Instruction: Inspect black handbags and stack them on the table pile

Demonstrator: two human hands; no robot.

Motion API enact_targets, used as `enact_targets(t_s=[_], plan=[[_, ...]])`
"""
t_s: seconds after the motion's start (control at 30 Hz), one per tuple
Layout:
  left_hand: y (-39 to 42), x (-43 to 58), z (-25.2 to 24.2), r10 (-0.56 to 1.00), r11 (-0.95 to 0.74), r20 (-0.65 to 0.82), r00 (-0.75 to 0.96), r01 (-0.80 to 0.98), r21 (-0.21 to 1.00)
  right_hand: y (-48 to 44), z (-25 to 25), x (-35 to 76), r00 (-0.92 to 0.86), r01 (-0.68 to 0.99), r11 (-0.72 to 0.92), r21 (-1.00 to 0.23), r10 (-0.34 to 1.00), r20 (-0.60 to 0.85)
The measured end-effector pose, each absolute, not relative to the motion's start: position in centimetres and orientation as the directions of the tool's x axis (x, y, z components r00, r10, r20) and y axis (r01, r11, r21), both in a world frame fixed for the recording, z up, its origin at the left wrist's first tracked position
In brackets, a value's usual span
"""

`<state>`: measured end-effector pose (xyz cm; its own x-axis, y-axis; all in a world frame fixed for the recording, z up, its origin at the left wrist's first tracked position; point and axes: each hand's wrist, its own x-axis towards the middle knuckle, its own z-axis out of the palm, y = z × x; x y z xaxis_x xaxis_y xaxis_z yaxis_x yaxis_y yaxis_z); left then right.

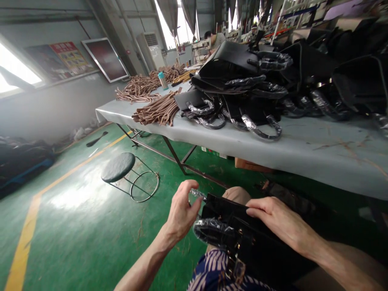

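A black handbag [273, 250] with gold-coloured metal fittings lies across my lap. One of its handles [212, 231], wrapped in clear plastic film, curves out towards the left. My left hand [183, 210] is closed around the other film-wrapped handle [198, 194] at the far side. With my right hand [269, 208] I grip the bag's upper edge, thumb and fingers pinched over it. The inside of the bag is dark and cannot be made out.
A grey-covered table [303, 157] ahead bears a heap of black handbags [233, 60], bundles of brown strips [157, 108] and a teal-capped bottle [163, 81]. A round stool [118, 166] stands on the green floor to the left. Farther back sits another person [216, 40].
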<state>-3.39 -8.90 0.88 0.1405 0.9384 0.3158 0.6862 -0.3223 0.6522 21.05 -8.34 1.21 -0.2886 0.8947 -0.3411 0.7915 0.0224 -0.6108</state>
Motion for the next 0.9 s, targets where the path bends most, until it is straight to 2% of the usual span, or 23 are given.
enact_targets(t_s=[0.1,0.2,0.27,0.33,0.47,0.53,0.77,0.9], plan=[[-8.0,-1.9,2.5,0.834,-0.529,0.202,0.514,0.636,0.562,-8.3,1.4,20.7,-0.339,0.771,0.071,-0.633,0.887,-0.312],[-6.6,-0.6,2.5,0.732,-0.610,0.027,0.681,0.638,0.470,-8.4,1.7,20.4,-0.329,0.790,0.081,-0.607,0.893,-0.308],[-5.8,-0.2,1.7,0.719,-0.604,-0.040,0.694,0.652,0.459,-8.6,1.8,20.4,-0.310,0.816,0.080,-0.573,0.897,-0.316],[-5.3,-0.2,0.9,0.702,-0.594,-0.059,0.710,0.630,0.500,-8.7,1.7,20.6,-0.305,0.831,0.092,-0.549,0.900,-0.311],[-5.3,-1.0,0.5,0.731,-0.568,0.075,0.678,0.544,0.617,-8.6,1.3,21.1,-0.311,0.833,0.106,-0.543,0.902,-0.300],[-5.6,-1.5,0.7,0.762,-0.566,0.162,0.627,0.524,0.636,-8.5,1.0,21.3,-0.302,0.833,0.098,-0.544,0.905,-0.300],[-6.5,-1.6,0.4,0.721,-0.669,0.220,0.657,0.576,0.469,-8.4,1.0,20.7,-0.310,0.833,0.115,-0.541,0.907,-0.284],[-6.9,-1.1,0.0,0.749,-0.653,0.209,0.629,0.647,0.394,-8.3,0.9,20.4,-0.309,0.843,0.121,-0.524,0.907,-0.288]])
